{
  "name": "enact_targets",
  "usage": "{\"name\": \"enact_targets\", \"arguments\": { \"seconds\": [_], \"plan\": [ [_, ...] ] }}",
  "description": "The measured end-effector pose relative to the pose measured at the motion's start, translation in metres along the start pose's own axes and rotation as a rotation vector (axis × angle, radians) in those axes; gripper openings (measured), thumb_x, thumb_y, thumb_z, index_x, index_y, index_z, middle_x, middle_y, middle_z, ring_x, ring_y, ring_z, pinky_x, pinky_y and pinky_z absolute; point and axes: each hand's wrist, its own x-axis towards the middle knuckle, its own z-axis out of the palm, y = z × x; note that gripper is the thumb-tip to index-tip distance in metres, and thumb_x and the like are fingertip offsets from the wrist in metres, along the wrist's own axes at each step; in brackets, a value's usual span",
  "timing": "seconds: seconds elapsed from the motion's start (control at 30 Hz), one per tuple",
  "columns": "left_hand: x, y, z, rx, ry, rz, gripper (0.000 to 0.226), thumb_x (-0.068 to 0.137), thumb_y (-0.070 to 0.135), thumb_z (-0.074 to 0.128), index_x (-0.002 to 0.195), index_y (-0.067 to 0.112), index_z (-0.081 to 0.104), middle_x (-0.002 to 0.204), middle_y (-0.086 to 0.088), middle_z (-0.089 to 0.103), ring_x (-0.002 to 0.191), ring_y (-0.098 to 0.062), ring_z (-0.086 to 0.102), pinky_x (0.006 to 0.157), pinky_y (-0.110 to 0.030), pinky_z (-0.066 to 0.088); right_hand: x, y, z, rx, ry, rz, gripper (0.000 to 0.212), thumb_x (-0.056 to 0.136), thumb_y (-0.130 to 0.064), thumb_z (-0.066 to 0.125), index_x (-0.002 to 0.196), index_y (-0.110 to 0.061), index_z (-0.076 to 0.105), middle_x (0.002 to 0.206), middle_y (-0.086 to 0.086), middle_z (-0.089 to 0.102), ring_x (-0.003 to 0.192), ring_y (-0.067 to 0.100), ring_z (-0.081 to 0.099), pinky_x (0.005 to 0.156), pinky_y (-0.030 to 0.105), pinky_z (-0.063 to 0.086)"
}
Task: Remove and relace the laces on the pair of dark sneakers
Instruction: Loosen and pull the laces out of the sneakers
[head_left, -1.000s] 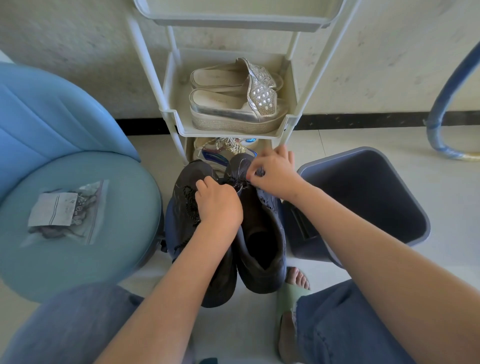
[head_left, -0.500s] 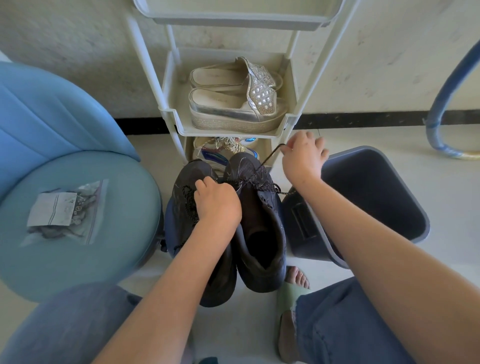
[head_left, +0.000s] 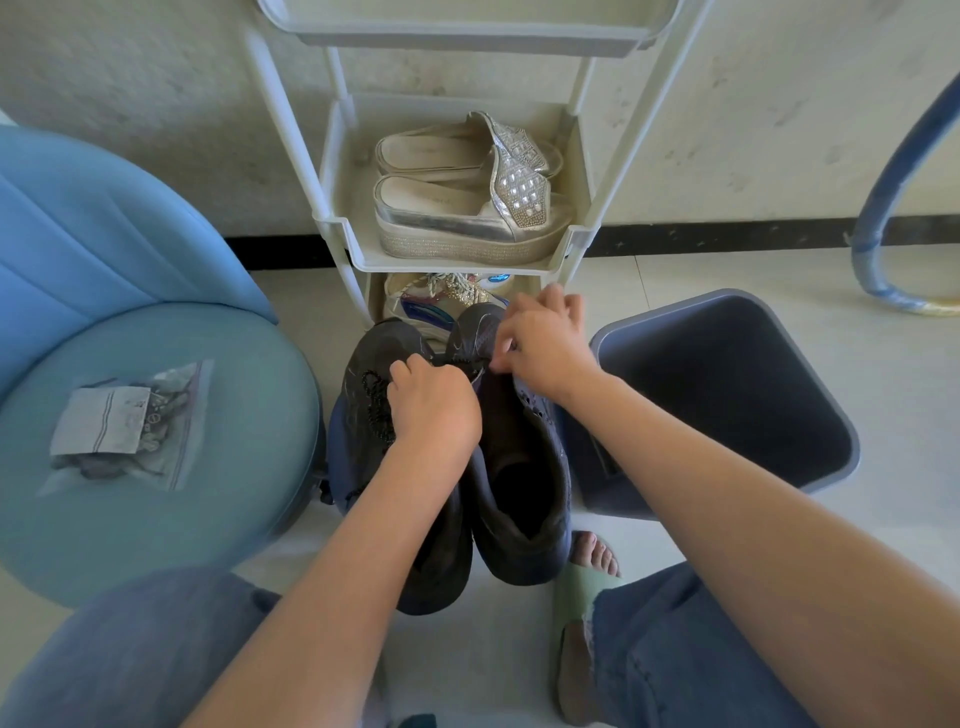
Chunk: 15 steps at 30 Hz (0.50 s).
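Note:
Two dark sneakers stand side by side on the floor, toes away from me. The left sneaker (head_left: 369, 384) has a loose black lace (head_left: 375, 410) bunched on its tongue. The right sneaker (head_left: 524, 483) gapes open at the ankle. My left hand (head_left: 434, 410) is curled over the gap between the two shoes and holds the right sneaker's tongue edge. My right hand (head_left: 543, 345) pinches the right sneaker's lace near the lowest eyelets by the toe. The lace ends under my fingers are hidden.
A white shoe rack (head_left: 467, 262) with silver platform sandals (head_left: 467, 208) stands just beyond the toes. A dark grey bin (head_left: 727, 384) sits on the right, a blue chair (head_left: 156, 415) with a plastic bag (head_left: 130, 421) on the left. My sandalled foot (head_left: 587, 577) is by the right sneaker's heel.
My right hand, which had pulled a lace out to the right above the bin, has come back to the right sneaker's toe. My left hand stayed in place.

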Motion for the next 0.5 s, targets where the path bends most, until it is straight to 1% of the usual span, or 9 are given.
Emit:
{"name": "enact_targets", "arguments": {
  "seconds": [0.07,0.13,0.2,0.23,0.3,0.37,0.4,0.43,0.5],
  "plan": [
    [0.000,0.000,0.000,0.007,-0.004,0.000,0.027,0.096,0.015,0.043,0.115,0.002,0.058,0.128,-0.017,0.043,0.122,-0.033,0.034,0.099,-0.036,0.034,0.003,0.006,-0.005,0.093,0.168,0.211,0.008,0.088,-0.020,0.063,0.092,-0.018,0.070,0.114,-0.002,0.057,0.115,0.025,0.035,0.092,0.035,0.019],
    [0.000,0.000,-0.001,0.001,-0.012,-0.002,0.027,0.097,0.015,0.043,0.115,0.002,0.058,0.129,-0.017,0.043,0.122,-0.033,0.035,0.100,-0.036,0.034,0.003,0.013,-0.013,0.214,0.295,0.430,0.012,0.094,-0.016,0.056,0.099,-0.011,0.066,0.112,0.003,0.060,0.113,0.026,0.038,0.093,0.035,0.022],
    [0.000,0.000,-0.002,0.002,-0.018,0.002,0.027,0.097,0.016,0.043,0.116,0.003,0.057,0.129,-0.017,0.043,0.122,-0.033,0.034,0.100,-0.036,0.034,0.004,0.023,-0.019,0.303,0.357,0.562,0.013,0.097,-0.017,0.051,0.100,-0.009,0.062,0.111,0.005,0.061,0.113,0.026,0.040,0.096,0.036,0.025],
    [0.000,0.000,-0.002,0.003,-0.021,0.006,0.027,0.097,0.016,0.043,0.116,0.003,0.057,0.129,-0.018,0.042,0.123,-0.033,0.034,0.100,-0.036,0.034,0.003,0.026,-0.020,0.320,0.363,0.578,0.013,0.098,-0.017,0.050,0.100,-0.010,0.061,0.112,0.005,0.061,0.114,0.025,0.040,0.096,0.035,0.025],
    [-0.001,-0.001,-0.003,0.000,-0.024,0.007,0.027,0.097,0.017,0.043,0.116,0.002,0.057,0.130,-0.018,0.042,0.123,-0.033,0.034,0.100,-0.037,0.034,0.003,0.027,-0.023,0.295,0.354,0.510,0.015,0.097,-0.014,0.049,0.104,-0.011,0.061,0.119,0.005,0.058,0.115,0.025,0.037,0.093,0.033,0.024],
    [-0.001,-0.001,-0.002,-0.004,-0.028,0.003,0.028,0.097,0.017,0.043,0.117,0.002,0.056,0.131,-0.018,0.042,0.123,-0.033,0.034,0.100,-0.037,0.033,0.002,0.020,-0.024,0.270,0.281,0.328,0.031,0.091,-0.009,0.048,0.119,-0.018,0.059,0.130,0.002,0.050,0.120,0.026,0.030,0.094,0.033,0.022],
    [0.000,-0.001,-0.002,-0.006,-0.031,0.002,0.028,0.097,0.017,0.043,0.117,0.002,0.056,0.131,-0.018,0.042,0.123,-0.033,0.034,0.100,-0.037,0.033,0.000,0.015,-0.023,0.247,0.203,0.216,0.037,0.088,-0.009,0.049,0.121,-0.023,0.058,0.133,0.001,0.046,0.122,0.027,0.028,0.096,0.034,0.021],
    [0.000,-0.001,-0.002,-0.008,-0.032,0.003,0.029,0.098,0.017,0.043,0.118,0.002,0.056,0.131,-0.018,0.042,0.123,-0.033,0.034,0.100,-0.037,0.034,-0.002,0.009,-0.021,0.193,0.103,0.104,0.036,0.086,-0.012,0.051,0.117,-0.028,0.061,0.132,0.001,0.044,0.123,0.027,0.027,0.099,0.035,0.021],
    [0.000,-0.001,-0.002,-0.014,-0.027,0.006,0.031,0.099,0.020,0.041,0.120,0.002,0.055,0.131,-0.018,0.042,0.123,-0.033,0.034,0.100,-0.037,0.034,-0.006,-0.001,-0.014,0.051,-0.108,-0.043,0.024,0.085,-0.024,0.058,0.106,-0.031,0.065,0.129,0.000,0.044,0.123,0.028,0.026,0.101,0.037,0.019]
  ]
}}
